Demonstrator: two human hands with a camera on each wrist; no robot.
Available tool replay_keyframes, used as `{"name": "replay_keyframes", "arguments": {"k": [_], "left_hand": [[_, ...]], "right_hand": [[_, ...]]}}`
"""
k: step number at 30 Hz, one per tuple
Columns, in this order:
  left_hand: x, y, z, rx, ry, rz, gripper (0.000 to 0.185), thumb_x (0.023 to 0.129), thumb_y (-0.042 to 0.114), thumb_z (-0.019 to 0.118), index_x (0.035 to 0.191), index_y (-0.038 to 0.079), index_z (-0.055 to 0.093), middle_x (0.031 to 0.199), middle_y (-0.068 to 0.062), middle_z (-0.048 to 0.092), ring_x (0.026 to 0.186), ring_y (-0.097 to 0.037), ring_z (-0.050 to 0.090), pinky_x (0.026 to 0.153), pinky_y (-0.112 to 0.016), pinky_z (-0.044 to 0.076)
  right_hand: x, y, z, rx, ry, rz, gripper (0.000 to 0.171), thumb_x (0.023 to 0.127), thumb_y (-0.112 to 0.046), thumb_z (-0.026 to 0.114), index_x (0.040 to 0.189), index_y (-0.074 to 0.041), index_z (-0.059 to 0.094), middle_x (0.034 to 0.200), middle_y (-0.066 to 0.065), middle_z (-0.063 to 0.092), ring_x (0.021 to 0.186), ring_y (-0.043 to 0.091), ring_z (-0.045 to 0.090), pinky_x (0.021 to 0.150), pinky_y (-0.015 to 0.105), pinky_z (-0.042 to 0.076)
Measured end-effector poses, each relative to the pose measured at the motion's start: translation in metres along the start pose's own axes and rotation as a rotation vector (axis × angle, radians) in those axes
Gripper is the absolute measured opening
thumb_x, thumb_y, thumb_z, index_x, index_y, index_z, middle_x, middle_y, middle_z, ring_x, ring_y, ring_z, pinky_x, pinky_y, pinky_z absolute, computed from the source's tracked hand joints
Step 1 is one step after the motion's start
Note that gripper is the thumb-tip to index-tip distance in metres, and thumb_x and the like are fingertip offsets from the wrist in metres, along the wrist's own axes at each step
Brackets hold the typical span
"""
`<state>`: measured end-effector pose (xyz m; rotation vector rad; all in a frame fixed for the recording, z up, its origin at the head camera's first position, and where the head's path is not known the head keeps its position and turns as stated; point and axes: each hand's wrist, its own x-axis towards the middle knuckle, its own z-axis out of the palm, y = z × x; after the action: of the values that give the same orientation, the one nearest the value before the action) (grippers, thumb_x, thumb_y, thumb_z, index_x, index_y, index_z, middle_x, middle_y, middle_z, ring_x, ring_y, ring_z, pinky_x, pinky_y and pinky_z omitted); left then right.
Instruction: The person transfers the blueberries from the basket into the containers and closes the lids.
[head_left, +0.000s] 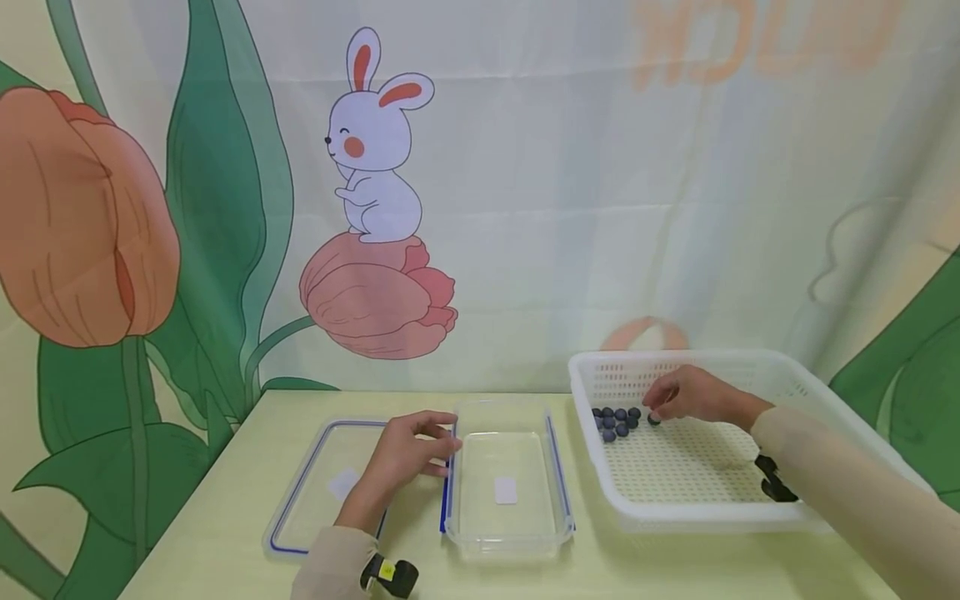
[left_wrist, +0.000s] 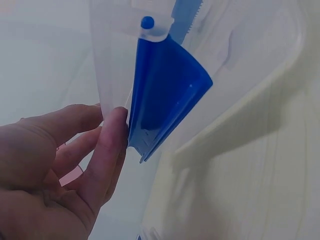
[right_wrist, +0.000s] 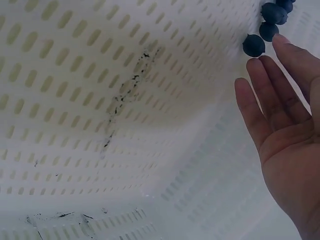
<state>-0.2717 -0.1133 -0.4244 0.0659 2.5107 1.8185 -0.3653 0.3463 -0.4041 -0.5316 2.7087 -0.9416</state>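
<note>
My left hand (head_left: pixel 411 450) grips the left side wall of a clear plastic food container (head_left: pixel 551 525), close to a blue locking flap (left_wrist: pixel 165 90). The container stands lidless, with a small white label on its base. Over a white perforated basket (head_left: pixel 697 508), my right hand (head_left: pixel 693 396) reaches down to a single blueberry (head_left: pixel 654 418). In the right wrist view its fairly straight fingers (right_wrist: pixel 260 75) and thumb are right beside a dark blueberry (right_wrist: pixel 254 46); whether they touch it I cannot tell. Several blueberries (head_left: pixel 621 414) lie clustered at the basket's left side.
Left of the container lies a clear lid (head_left: pixel 288 512) with a blue seal, partly behind my left forearm. The table (head_left: pixel 202 533) is pale yellow. Behind it hangs a curtain (head_left: pixel 525 208) printed with a rabbit and tulips. Dark marks (right_wrist: pixel 125 95) show on the basket's floor.
</note>
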Motion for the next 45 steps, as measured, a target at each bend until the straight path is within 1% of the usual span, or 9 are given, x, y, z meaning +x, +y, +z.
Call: {"name": "replay_keyframes", "arguments": {"k": [6, 10, 15, 19, 24, 29, 32, 38, 45], "left_hand": [[0.001, 0.000, -0.001, -0.002, 0.006, -0.014, 0.041, 0.092, 0.006, 0.083, 0.132, 0.005, 0.073, 0.111, -0.015, 0.068, 0.085, -0.027, 0.075, 0.068, -0.033, 0.066], [0.001, 0.000, -0.001, -0.008, 0.002, -0.014, 0.041, 0.092, 0.006, 0.083, 0.132, 0.005, 0.073, 0.110, -0.014, 0.068, 0.084, -0.025, 0.074, 0.068, -0.033, 0.066], [-0.001, 0.001, 0.000, -0.015, 0.006, -0.018, 0.041, 0.092, 0.006, 0.083, 0.132, 0.005, 0.073, 0.110, -0.014, 0.068, 0.082, -0.022, 0.074, 0.068, -0.034, 0.066], [-0.002, 0.003, 0.000, -0.025, 0.004, -0.012, 0.042, 0.092, 0.006, 0.083, 0.133, 0.005, 0.073, 0.111, -0.014, 0.068, 0.083, -0.022, 0.073, 0.068, -0.034, 0.066], [-0.002, 0.002, 0.000, -0.031, 0.000, -0.011, 0.043, 0.092, 0.006, 0.083, 0.134, 0.005, 0.072, 0.112, -0.015, 0.068, 0.084, -0.022, 0.073, 0.068, -0.034, 0.066], [0.000, -0.001, -0.001, -0.035, -0.001, -0.020, 0.043, 0.093, 0.006, 0.083, 0.134, 0.005, 0.072, 0.113, -0.015, 0.068, 0.084, -0.021, 0.074, 0.069, -0.033, 0.066], [0.000, -0.002, -0.001, -0.044, 0.001, -0.025, 0.043, 0.093, 0.005, 0.082, 0.134, 0.005, 0.072, 0.113, -0.015, 0.068, 0.084, -0.021, 0.074, 0.070, -0.033, 0.066], [0.001, -0.004, 0.000, -0.044, 0.001, -0.036, 0.042, 0.093, 0.005, 0.082, 0.134, 0.006, 0.072, 0.112, -0.014, 0.068, 0.085, -0.022, 0.074, 0.070, -0.033, 0.066], [0.001, -0.003, 0.001, -0.044, 0.016, -0.032, 0.043, 0.093, 0.004, 0.082, 0.135, 0.006, 0.072, 0.111, -0.014, 0.068, 0.086, -0.022, 0.074, 0.070, -0.033, 0.066]], "right_hand": [[0.001, 0.005, 0.004, -0.060, -0.011, -0.013, 0.016, 0.089, -0.001, 0.083, 0.104, 0.003, 0.079, 0.097, 0.007, 0.077, 0.086, 0.019, 0.069, 0.072, 0.034, 0.061], [0.001, 0.008, 0.005, -0.106, 0.006, -0.030, 0.012, 0.089, 0.001, 0.082, 0.100, 0.001, 0.079, 0.093, 0.004, 0.076, 0.082, 0.017, 0.066, 0.068, 0.032, 0.059], [0.000, 0.006, 0.006, -0.113, 0.006, -0.032, 0.012, 0.090, 0.000, 0.082, 0.101, 0.001, 0.079, 0.094, 0.005, 0.076, 0.083, 0.017, 0.067, 0.070, 0.034, 0.060], [-0.004, -0.004, 0.000, -0.087, 0.024, -0.029, 0.012, 0.092, -0.003, 0.080, 0.103, 0.001, 0.079, 0.098, 0.006, 0.077, 0.087, 0.020, 0.069, 0.073, 0.034, 0.061], [-0.009, -0.024, -0.009, -0.060, 0.072, -0.057, 0.014, 0.097, -0.010, 0.078, 0.108, -0.001, 0.078, 0.104, 0.007, 0.076, 0.091, 0.021, 0.070, 0.076, 0.036, 0.062], [-0.016, -0.052, -0.014, -0.032, 0.119, -0.126, 0.020, 0.100, -0.015, 0.076, 0.116, -0.002, 0.077, 0.110, 0.007, 0.075, 0.096, 0.022, 0.071, 0.081, 0.040, 0.062], [-0.020, -0.069, -0.015, 0.005, 0.142, -0.154, 0.022, 0.101, -0.016, 0.075, 0.119, -0.003, 0.076, 0.113, 0.007, 0.074, 0.101, 0.023, 0.072, 0.083, 0.038, 0.062], [-0.030, -0.101, -0.019, 0.017, 0.207, -0.177, 0.021, 0.101, -0.017, 0.076, 0.119, -0.005, 0.076, 0.112, 0.005, 0.074, 0.101, 0.022, 0.071, 0.083, 0.033, 0.061], [-0.045, -0.127, -0.024, 0.016, 0.279, -0.165, 0.023, 0.101, -0.025, 0.077, 0.119, -0.010, 0.076, 0.110, 0.002, 0.076, 0.101, 0.021, 0.071, 0.084, 0.036, 0.060]]}}
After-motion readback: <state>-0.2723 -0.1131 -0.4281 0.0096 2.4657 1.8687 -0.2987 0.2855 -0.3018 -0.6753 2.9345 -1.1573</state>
